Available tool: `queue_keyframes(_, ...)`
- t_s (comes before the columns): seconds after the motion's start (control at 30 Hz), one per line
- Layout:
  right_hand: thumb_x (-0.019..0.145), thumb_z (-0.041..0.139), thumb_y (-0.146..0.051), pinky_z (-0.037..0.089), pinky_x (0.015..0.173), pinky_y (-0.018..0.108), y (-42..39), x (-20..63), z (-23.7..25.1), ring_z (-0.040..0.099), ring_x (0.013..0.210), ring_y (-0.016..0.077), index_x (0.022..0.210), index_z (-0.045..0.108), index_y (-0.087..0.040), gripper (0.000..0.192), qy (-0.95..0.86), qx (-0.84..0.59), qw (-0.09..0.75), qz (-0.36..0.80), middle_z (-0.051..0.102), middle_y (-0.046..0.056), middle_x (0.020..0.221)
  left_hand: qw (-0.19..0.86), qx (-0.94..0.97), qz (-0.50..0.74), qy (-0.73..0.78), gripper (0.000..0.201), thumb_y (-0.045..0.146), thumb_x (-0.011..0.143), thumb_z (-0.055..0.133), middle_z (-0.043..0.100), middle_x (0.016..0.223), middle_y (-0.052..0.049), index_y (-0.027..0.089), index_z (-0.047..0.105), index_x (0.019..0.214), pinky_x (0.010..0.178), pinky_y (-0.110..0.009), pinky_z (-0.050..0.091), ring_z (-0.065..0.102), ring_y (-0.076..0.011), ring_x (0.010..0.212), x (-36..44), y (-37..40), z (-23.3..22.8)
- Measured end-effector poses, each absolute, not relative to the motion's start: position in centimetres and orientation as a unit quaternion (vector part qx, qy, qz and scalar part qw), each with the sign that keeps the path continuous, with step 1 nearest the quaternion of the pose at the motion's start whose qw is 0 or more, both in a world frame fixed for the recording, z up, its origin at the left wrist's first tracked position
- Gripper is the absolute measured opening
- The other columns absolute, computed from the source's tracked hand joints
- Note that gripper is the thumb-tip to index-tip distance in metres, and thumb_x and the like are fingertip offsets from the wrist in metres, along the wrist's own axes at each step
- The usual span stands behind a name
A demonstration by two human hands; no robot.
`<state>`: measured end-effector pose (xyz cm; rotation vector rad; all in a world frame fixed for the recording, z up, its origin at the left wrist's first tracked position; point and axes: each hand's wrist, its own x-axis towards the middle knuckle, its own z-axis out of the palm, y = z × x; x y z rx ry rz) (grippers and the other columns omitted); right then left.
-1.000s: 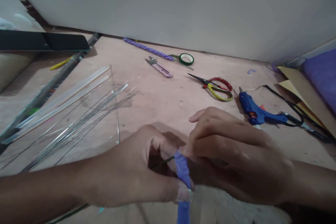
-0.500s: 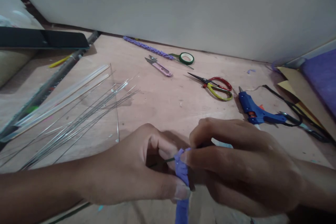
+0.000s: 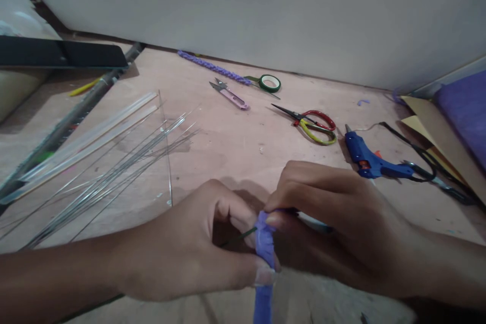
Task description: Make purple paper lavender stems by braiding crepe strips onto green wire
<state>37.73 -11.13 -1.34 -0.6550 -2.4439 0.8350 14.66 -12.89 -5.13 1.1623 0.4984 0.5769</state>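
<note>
My left hand (image 3: 212, 248) is closed on a purple crepe paper strip (image 3: 265, 245), its thumb pressing the strip from the near side. The strip is gathered and ruffled at the top and hangs flat below the thumb. A thin dark green stem (image 3: 243, 236) runs from the ruffled part into the hollow of my left palm. On the other side, my right hand (image 3: 337, 228) pinches the top of the ruffled paper between thumb and forefinger. The fingers hide part of what lies under the right hand.
Thin metal wires (image 3: 114, 177) and clear glue sticks (image 3: 94, 139) lie at left. Farther back are a purple twisted stem (image 3: 212, 67), green tape roll (image 3: 270, 83), pink thread snips (image 3: 231, 96) and scissors (image 3: 311, 125). A blue glue gun (image 3: 372, 159) lies at right.
My right hand has turned, and its fingers have drawn closer together at the top of the ruffled paper. My left hand keeps its hold almost unmoved.
</note>
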Motion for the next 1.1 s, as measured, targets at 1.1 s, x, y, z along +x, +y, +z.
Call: queue_keyframes(1.1,0.101,0.068,-0.005,0.042,0.073,0.032,-12.3,38.0,-1.9,0.048,0.074,0.0141,0.087,0.057,-0.019,0.023,-0.921,-0.212,0.275,0.179,0.062,-0.002,0.079,0.815,0.474,0.227,0.243,0.018,0.022,0.085,0.086,0.076,0.090,-0.007,0.014,0.071,0.078,0.075,-0.028,0.056,0.069,-0.0186,0.084,14.7,-13.8,-5.3)
